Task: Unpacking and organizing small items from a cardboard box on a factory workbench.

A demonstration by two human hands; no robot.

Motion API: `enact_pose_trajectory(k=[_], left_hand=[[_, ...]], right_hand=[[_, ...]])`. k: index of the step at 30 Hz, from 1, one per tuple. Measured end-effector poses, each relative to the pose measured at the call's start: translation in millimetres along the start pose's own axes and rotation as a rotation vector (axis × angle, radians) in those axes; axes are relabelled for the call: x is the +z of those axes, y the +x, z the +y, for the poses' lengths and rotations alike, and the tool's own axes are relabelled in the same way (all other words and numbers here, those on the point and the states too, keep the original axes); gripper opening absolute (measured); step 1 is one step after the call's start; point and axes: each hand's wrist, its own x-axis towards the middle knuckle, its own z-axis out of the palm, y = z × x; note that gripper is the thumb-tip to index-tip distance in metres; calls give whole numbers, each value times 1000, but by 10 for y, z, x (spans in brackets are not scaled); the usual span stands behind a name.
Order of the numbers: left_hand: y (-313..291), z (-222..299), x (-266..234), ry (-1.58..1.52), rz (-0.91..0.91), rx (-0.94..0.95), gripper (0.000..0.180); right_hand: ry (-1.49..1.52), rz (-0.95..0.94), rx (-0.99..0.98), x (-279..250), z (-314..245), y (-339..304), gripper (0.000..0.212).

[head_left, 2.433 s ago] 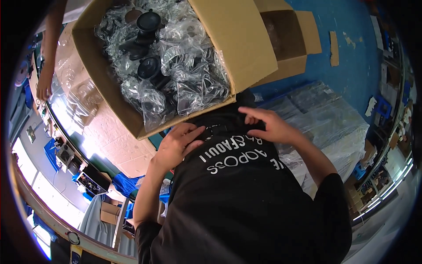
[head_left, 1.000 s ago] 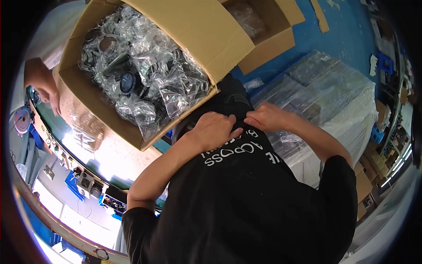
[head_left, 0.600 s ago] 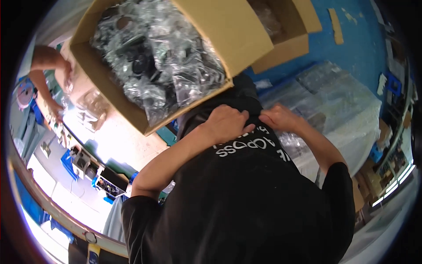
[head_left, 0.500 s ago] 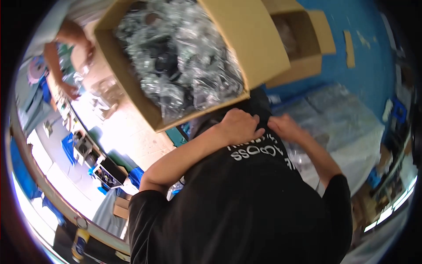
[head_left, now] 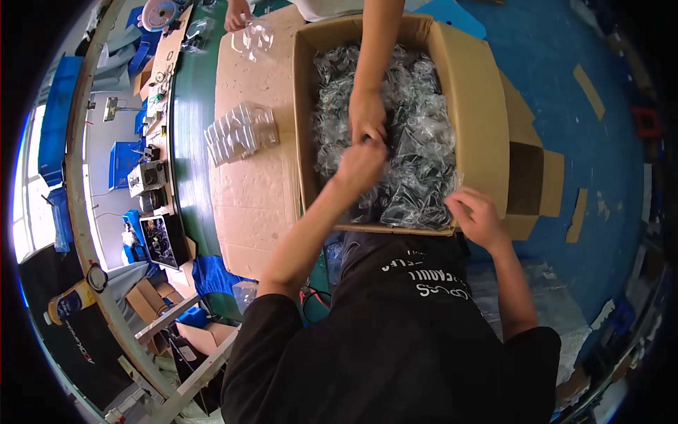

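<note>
A cardboard box (head_left: 482, 120) stands in front of me, filled with dark items in clear plastic bags (head_left: 417, 152). My left hand (head_left: 361, 168) is over the box with its fingers closed. It meets a co-worker's hand (head_left: 367, 113), which comes down from the far side; a small dark thing shows between them, too hidden to name. My right hand (head_left: 479, 215) is at the box's near right corner, fingers curled and thumb against them, close to a bit of clear plastic. Whatever it pinches, if anything, cannot be made out.
Left of the box, a cardboard sheet (head_left: 240, 205) on the green table bears a stack of clear plastic trays (head_left: 244, 133). The co-worker's other hand (head_left: 236, 18) is near another clear piece (head_left: 254, 39). An opened carton (head_left: 526, 180) lies on the blue floor (head_left: 565, 134) at right.
My hands have left my shirt front: the left has gone forward over the box, the right to its near corner. The co-worker's arm now reaches in. My view has turned.
</note>
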Motion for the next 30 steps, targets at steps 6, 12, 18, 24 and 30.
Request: enact_pose_trajectory(k=[6,12,18,24,30], left_hand=[[-469,548,-391,-6,-83,191,36],[190,-649,117,146,341,-231,38],[659,-919,67,-223,145,-219,31],[803,-701,-909,-667,102,75,25],[845,-519,-1026,-965,288,-62,24]], right_hand=[[-237,-95,32,433,132,561,10],[-451,54,-46,654,229,1202,9],[-341,-27,-23,649,551,1753,34],[519,-262,9,622,358,2150,34],[623,-247,110,622,-11,2139,37]])
